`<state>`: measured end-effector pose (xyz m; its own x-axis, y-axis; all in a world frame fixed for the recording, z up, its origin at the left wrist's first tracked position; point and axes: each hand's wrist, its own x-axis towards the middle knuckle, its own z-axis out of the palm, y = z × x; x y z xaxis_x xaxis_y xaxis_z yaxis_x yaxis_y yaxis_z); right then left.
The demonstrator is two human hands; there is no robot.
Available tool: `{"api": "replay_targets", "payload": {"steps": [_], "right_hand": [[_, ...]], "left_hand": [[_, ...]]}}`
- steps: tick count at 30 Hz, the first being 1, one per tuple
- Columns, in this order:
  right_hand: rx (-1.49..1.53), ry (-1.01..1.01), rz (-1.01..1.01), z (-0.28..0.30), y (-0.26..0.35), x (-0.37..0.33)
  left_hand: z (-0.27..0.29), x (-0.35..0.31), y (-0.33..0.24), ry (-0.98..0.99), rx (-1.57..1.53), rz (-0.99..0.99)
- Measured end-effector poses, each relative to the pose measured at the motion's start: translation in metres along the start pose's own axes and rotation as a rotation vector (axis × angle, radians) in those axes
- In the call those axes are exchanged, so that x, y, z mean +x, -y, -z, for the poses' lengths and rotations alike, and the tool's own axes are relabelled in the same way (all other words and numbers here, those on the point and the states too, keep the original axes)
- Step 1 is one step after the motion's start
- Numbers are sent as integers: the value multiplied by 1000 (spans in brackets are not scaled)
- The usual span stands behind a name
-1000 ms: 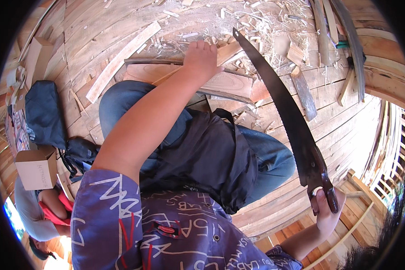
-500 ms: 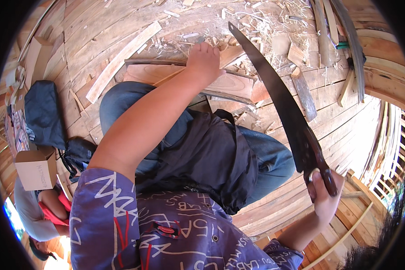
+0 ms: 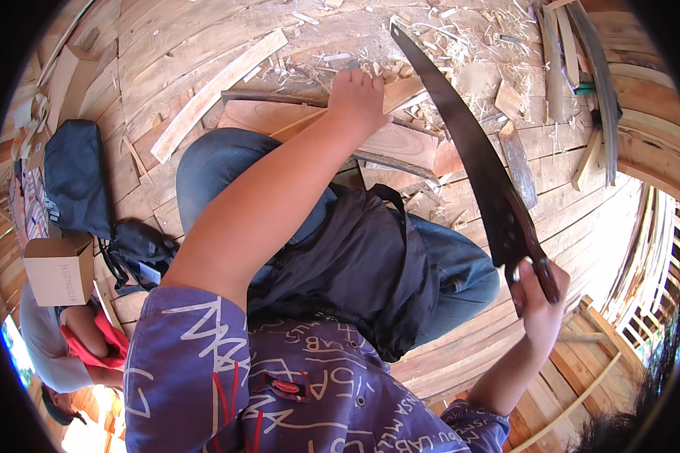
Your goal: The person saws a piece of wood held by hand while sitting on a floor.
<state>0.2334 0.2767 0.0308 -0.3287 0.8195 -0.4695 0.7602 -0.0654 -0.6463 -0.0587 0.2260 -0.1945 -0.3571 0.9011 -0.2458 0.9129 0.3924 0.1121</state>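
At far left, a cardboard box (image 3: 59,269) is sitting beside a dark bag (image 3: 75,177) on the plank floor (image 3: 166,45). Toward the centre, the person's left hand (image 3: 357,98) is pressing down on a wooden strip (image 3: 391,94) lying across flat boards (image 3: 389,143), fingers curled over it. At right, the right hand (image 3: 540,306) is gripping the handle of a long dark saw (image 3: 472,162), its blade angling away toward the shavings (image 3: 461,45).

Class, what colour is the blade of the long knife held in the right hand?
The long knife's blade is dark, near black, raised in the right hand; the head view shows it best.
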Motion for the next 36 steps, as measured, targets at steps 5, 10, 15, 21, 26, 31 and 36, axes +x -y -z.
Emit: {"api": "replay_targets", "payload": {"steps": [5,10,15,21,26,31,36], "right_hand": [[-27,-36,5,53,-14,-64],[-78,-76,3,71,-24,-97],[-82,-109,-14,62,-11,-91],[-42,-47,7,15,-4,-22],[-42,-39,84,3,11,10],[-51,18,36,-14,7,24],[17,-6,-13,0,-5,-5]], "left_hand": [[5,3,-2,17,4,-1],[4,-1,-1,23,45,-17],[6,0,1,53,11,-13],[5,-3,-1,45,43,-43],[-1,5,9,31,38,4],[5,3,4,40,12,10],[6,1,-1,25,31,32]]}}
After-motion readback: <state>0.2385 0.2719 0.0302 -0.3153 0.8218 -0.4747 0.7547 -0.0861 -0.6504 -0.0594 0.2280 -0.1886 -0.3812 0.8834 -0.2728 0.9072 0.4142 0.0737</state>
